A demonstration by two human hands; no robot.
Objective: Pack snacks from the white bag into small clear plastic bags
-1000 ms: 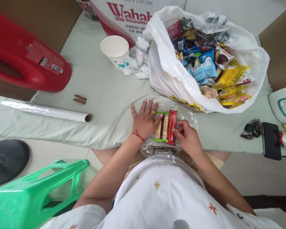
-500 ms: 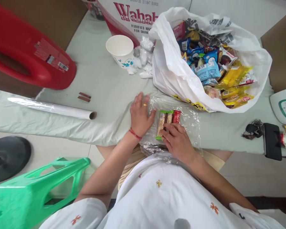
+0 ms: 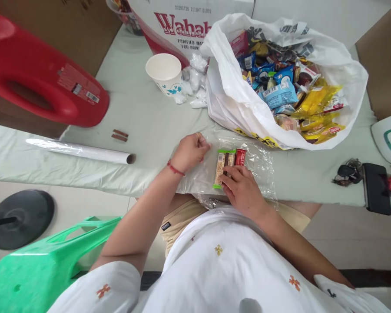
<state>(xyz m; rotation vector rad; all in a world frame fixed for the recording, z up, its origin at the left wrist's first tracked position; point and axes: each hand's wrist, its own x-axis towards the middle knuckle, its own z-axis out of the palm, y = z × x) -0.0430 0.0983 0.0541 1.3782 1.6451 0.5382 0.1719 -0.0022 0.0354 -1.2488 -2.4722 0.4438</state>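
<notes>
A clear plastic sheet [image 3: 259,174] lies wrinkled on the cloth-covered table, its lower edge hanging toward my lap. On it are a green-ended snack bar [image 3: 220,163] and a red packet [image 3: 240,157], side by side, with a dark strip between. My right hand [image 3: 243,187] rests over their lower part, fingertips pressed on them. My left hand [image 3: 191,151] is closed in a pinch at the sheet's left edge, which stretches from its fingers.
A white bag [image 3: 228,95] full of wrapped snacks stands behind the sheet. Left of it are a paper cup [image 3: 164,69], a film roll [image 3: 81,151] and a red jug [image 3: 81,95]. A phone [image 3: 376,187] and keys [image 3: 348,171] lie right.
My left hand, which lay flat with its fingers spread, has closed into a pinch and pulled the sheet's left edge slightly leftward. My right hand has stayed on the snacks.
</notes>
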